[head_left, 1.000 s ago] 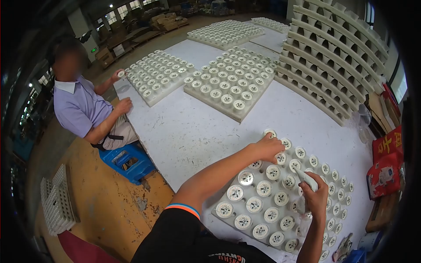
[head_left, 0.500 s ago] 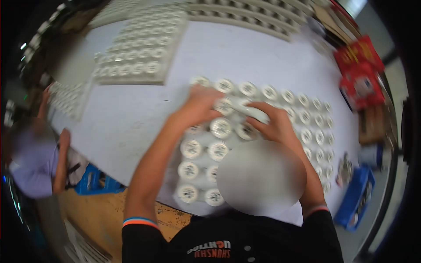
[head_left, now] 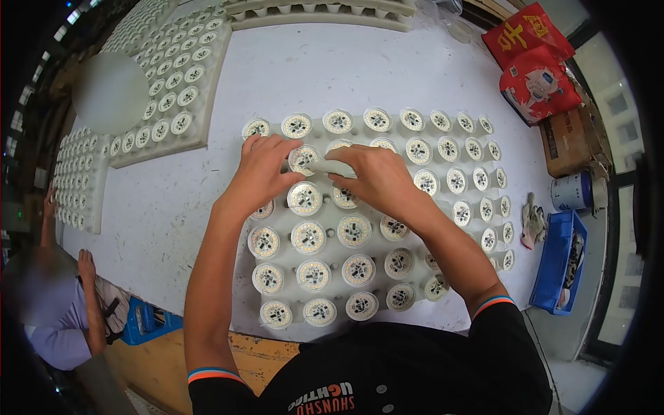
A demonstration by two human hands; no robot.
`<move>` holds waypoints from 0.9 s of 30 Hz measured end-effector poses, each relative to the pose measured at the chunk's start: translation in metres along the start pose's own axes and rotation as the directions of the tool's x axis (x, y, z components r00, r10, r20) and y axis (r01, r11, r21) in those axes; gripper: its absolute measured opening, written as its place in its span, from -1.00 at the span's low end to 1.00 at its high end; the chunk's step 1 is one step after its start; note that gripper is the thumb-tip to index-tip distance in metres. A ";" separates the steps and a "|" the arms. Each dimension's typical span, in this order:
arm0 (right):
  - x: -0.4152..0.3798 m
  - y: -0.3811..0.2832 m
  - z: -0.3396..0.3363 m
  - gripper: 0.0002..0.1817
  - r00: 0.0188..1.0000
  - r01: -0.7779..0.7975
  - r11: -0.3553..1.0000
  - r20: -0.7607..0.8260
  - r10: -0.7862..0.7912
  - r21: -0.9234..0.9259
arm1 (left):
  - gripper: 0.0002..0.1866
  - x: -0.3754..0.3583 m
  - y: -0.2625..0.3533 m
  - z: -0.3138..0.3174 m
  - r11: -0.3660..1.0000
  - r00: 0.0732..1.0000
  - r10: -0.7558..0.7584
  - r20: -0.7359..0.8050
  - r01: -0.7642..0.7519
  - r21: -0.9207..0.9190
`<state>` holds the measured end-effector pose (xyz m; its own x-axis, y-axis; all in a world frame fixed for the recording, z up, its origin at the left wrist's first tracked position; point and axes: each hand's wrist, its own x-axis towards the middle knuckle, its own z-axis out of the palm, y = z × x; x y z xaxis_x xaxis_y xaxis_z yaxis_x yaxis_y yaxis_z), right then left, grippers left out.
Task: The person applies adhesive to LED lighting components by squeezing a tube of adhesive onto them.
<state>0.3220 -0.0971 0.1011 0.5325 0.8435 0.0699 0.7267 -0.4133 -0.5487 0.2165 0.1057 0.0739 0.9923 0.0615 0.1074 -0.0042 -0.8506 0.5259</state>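
A pale foam tray (head_left: pixel 330 220) holds rows of white LED bulbs with round circuit boards facing up. My left hand (head_left: pixel 261 169) has its fingers and thumb curled against the left side of one LED bulb (head_left: pixel 303 160) near the tray's far left corner. In my right hand (head_left: pixel 379 177) is a pale, rod-like hand tool (head_left: pixel 330 167), closed between thumb and fingers. Its narrow tip meets that same bulb's board at the right; the exact contact is too small to tell. My right hand covers part of the neighbouring bulbs.
More bulb trays (head_left: pixel 200 114) stand at the far left, and another tray (head_left: pixel 325 15) lies at the back. Red bags (head_left: pixel 543 86), a cardboard box (head_left: pixel 564 142), a glove (head_left: pixel 532 221) and a blue bin (head_left: pixel 553 263) are at right. Another person (head_left: pixel 62 311) sits at left.
The view has shifted and sharpened, so the tray sits further left in it. Both hands stay at the same area, with the pale tool still in my right hand.
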 end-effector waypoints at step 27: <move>0.004 0.000 0.007 -0.72 1.000 0.007 0.998 -0.013 -0.008 -0.059 | -0.42 0.001 0.002 -0.001 1.000 1.000 0.012 -0.015 -0.012 0.005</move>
<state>0.3206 -0.0916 0.0955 0.5325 0.8421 0.0850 0.7549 -0.4271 -0.4977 0.2168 0.1045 0.0762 0.9902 0.0587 0.1265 -0.0159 -0.8539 0.5203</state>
